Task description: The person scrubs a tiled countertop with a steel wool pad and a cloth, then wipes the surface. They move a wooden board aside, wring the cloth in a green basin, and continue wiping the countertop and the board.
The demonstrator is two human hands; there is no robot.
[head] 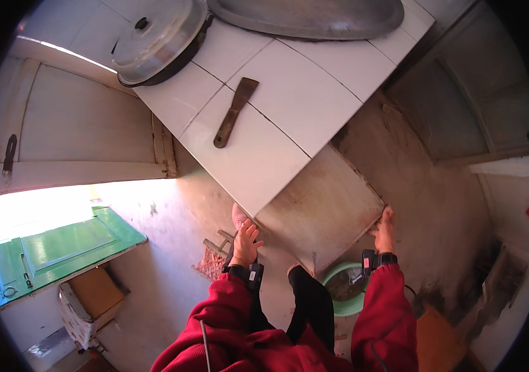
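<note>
My left hand [246, 242] has its fingers spread just below the near corner of a white tiled counter [264, 172], with nothing seen in it. At the right, my right hand [385, 229] is at the corner of a flat, stained board [325, 200] that lies lower than the counter; whether its fingers grip the edge I cannot tell. A scraper with a dark, rusty blade [235, 111] rests on the tiles. Behind it stand a lidded metal pan [157, 42] and a large round metal lid [311, 16].
A green basin [342, 310] with dark contents stands on the floor beside my legs. Near my left foot is a small stool with a woven seat [211, 262]. Leftward are a green door [69, 246], a cardboard box [92, 293] and a pale cabinet door [88, 116].
</note>
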